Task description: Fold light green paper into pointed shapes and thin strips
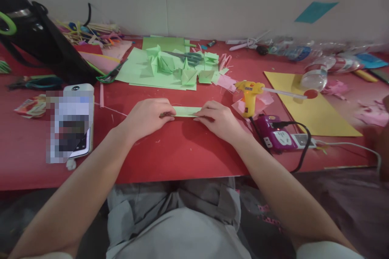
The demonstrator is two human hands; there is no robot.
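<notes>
A narrow strip of light green paper is stretched level between my two hands, just over the red tabletop. My left hand pinches its left end, fingers closed around it. At the other end my right hand grips the strip between thumb and fingers. Beyond the hands lie green paper sheets, with folded green paper pieces and dark-handled scissors on top. To the right of my right hand stands a yellow glue gun with a glue stick in its back.
A purple power socket with black and white cords sits at right, beside yellow paper and plastic bottles. At left are a phone, a black bag and craft sticks. The red table's front edge is near my lap.
</notes>
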